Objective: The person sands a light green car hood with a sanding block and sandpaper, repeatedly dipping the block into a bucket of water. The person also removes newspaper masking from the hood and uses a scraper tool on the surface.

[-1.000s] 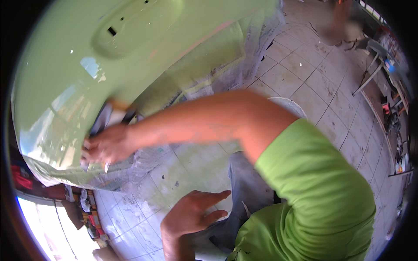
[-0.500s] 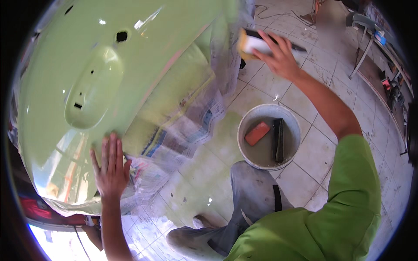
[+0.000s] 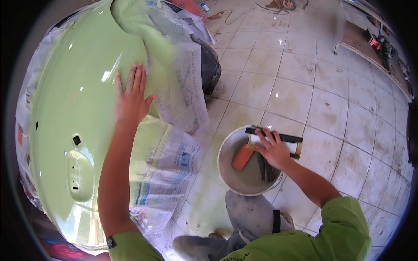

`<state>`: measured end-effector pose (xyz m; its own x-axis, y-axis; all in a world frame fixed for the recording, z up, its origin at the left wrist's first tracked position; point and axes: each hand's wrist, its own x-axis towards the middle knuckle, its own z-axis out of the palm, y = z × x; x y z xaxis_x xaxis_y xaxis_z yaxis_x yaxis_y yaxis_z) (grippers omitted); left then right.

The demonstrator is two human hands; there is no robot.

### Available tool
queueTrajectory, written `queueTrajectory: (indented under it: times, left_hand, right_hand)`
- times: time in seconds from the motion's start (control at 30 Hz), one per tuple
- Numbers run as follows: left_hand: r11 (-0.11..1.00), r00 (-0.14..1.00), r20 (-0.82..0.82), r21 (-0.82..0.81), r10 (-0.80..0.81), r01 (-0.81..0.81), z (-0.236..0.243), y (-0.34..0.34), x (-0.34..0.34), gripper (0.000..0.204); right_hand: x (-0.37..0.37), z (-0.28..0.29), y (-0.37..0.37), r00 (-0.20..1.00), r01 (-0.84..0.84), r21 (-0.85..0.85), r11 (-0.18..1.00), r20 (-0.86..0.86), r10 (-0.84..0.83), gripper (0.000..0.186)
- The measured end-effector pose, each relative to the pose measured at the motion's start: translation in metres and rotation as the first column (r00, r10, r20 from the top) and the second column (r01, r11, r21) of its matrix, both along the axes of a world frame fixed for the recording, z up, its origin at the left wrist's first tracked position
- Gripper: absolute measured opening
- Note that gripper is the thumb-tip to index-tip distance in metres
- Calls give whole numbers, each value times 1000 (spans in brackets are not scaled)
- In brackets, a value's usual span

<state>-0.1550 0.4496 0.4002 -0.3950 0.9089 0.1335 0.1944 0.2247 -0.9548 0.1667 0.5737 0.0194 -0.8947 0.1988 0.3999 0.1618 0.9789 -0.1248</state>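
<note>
- Nearest the camera, the person's green sleeves and a grey-trousered knee (image 3: 250,213) fill the lower edge, with both forearms reaching up and away from there.
- Just beyond the knee a round grey bucket (image 3: 226,165) stands on the tiled floor (image 3: 331,108), holding murky water.
- The right hand (image 3: 273,148) lies over the bucket's far right rim, fingers (image 3: 261,137) spread and loosely curved, pressing on a pale sheet and dark strips (image 3: 278,135) laid across the rim. Whether it actually grips them I cannot tell; it looks more like resting than clenching.
- An orange block (image 3: 242,157) sits in the water just left of those fingers, touching or nearly so. Its long axis runs diagonally, from lower left up toward the hand. The right hand is by far the nearer one to it.
- Further left, newspaper masking (image 3: 167,169) drapes off the big pale-green painted panel (image 3: 74,100), which curves along the left side.
- The left hand (image 3: 129,98) lies flat on that panel, fingers straight, released and holding nothing, palm on the glossy paint beside the edge of the paper.
- Beyond the paper a dark tyre (image 3: 210,65) shows.
- Farthest off, cables and small tools (image 3: 278,5) lie on the tiles, and a low shelf (image 3: 374,39) runs along the right.
</note>
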Motion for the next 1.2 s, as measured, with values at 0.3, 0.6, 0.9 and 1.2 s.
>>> queueTrajectory:
  times: [0.3,0.6,0.9,1.2]
  left_hand:
    - [959,662,709,278,-242,54,-137,88,55,35]
    - [770,-167,765,-637,622,-49,-503,-13,176,36]
    - [951,-453,864,293,-221,96,-357,-53,88,21]
    - [969,921,370,-162,-118,189,70,-33,36,57]
  right_hand:
    - [4,8,10,983,150,-53,987,-98,-155,44]
    - [-4,2,2,981,160,-70,985,-98,-167,46]
    - [-3,1,9,981,147,-103,984,-113,-158,42]
    - [-1,3,11,966,154,-155,976,-184,-181,44]
